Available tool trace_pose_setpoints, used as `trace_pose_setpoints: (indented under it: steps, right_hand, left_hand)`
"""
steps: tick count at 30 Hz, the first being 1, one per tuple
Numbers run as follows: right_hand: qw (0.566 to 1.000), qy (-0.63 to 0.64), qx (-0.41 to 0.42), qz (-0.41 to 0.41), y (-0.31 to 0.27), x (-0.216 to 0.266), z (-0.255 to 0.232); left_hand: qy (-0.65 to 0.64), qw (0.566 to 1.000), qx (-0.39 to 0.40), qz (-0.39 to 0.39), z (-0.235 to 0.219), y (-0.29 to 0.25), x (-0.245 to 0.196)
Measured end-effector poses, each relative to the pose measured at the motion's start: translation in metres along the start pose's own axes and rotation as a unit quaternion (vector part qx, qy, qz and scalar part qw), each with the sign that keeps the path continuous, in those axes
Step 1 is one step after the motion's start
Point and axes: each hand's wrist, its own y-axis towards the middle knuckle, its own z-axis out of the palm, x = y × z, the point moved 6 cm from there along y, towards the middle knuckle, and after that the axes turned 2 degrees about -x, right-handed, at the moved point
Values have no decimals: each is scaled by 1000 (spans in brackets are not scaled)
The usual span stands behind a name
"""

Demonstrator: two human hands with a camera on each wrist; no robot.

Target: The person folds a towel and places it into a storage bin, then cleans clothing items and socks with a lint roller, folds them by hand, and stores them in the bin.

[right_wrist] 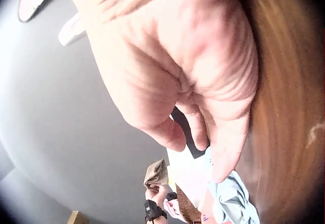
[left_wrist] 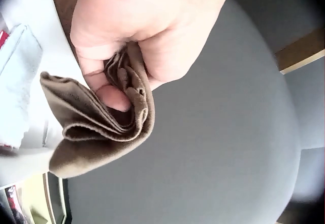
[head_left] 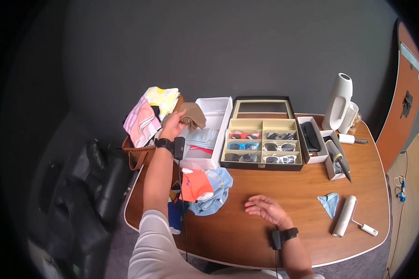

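My left hand (head_left: 173, 126) grips a folded brown cloth (head_left: 194, 116), held up over the left side of a long white box (head_left: 214, 107). In the left wrist view the cloth (left_wrist: 96, 147) is bunched in several layers between thumb and fingers. Inside the box lie a folded light blue cloth (head_left: 202, 138) and a red one (head_left: 200, 149). Left of it, a brown basket (head_left: 136, 151) is heaped with pink cloth (head_left: 142, 123) and yellow-and-white cloth (head_left: 165, 98). My right hand (head_left: 267, 211) hangs over the near table with fingers loosely bent, holding nothing.
An orange cloth (head_left: 195, 186) and crumpled light blue cloth (head_left: 221, 186) lie before the box. A case (head_left: 260, 166) of several sunglasses sits mid-table. Rightward are a black case (head_left: 309, 135), a brush (head_left: 335, 153), a tall white appliance (head_left: 337, 102), a small blue cloth (head_left: 329, 203) and a lint roller (head_left: 344, 216).
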Motion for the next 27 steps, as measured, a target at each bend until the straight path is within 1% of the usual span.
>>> trace_pose_setpoints:
  steps: [2,4,6,7,8,9,10,11,12,14,15,17,18,20,21,22,23,24,25,27]
  right_hand:
    - [1000,1,-1,-2,-1,1,-1]
    - [1000,13,15,9,1,-1,-1]
    - [1000,23,13,8,0,-1,-2]
    - [1000,21,14,11,0,-2,-2]
    - [1000,18,18,15,2,-2,-2]
    - [1000,21,16,14,5,-3,-3]
    - [1000,16,14,15,5,-4,-4]
    - [1000,11,13,16,6,-6,-4]
    - [1000,13,15,18,8,-6,-4]
    - [1000,17,17,19,8,-6,-3]
    - [999,22,16,18,7,-4,-2]
    - [1000,8,13,20,5,-2,1]
    - [1000,11,10,23,5,-3,0]
    - [1000,19,14,21,6,-4,-1]
    - [999,21,12,23,5,-5,-1]
    - [1000,17,8,20,4,-4,0]
    - [1000,12,3,14,4,-1,0]
    - [1000,13,2,13,4,-1,0]
    - [1000,11,-1,13,3,-1,0]
    - [1000,13,-7,11,2,-2,-1]
  left_hand:
    - [-33,999,-38,-12,0,13,4]
    - [-57,998,-36,-18,2,26,6]
    - [-72,997,-24,-31,2,38,10]
    - [-32,998,-33,-43,-3,42,17]
    - [-30,998,-31,-45,-6,45,25]
    - [150,986,-49,-49,-13,48,35]
    - [322,943,-67,-53,-25,53,47]
    - [539,839,-48,-51,-25,59,53]
    - [700,706,-97,47,-22,54,59]
    - [748,620,-215,96,2,32,64]
    - [751,618,-211,96,11,32,64]
    - [768,609,-155,126,28,36,68]
    - [769,609,-153,122,32,35,74]
    - [758,624,-100,162,42,38,86]
    - [771,634,-36,38,36,45,105]
    - [772,634,-36,37,19,57,121]
    - [786,618,37,-8,-3,77,153]
    - [793,596,113,-54,-15,83,178]
    - [777,620,81,-77,-13,74,177]
    - [780,616,76,-81,1,58,170]
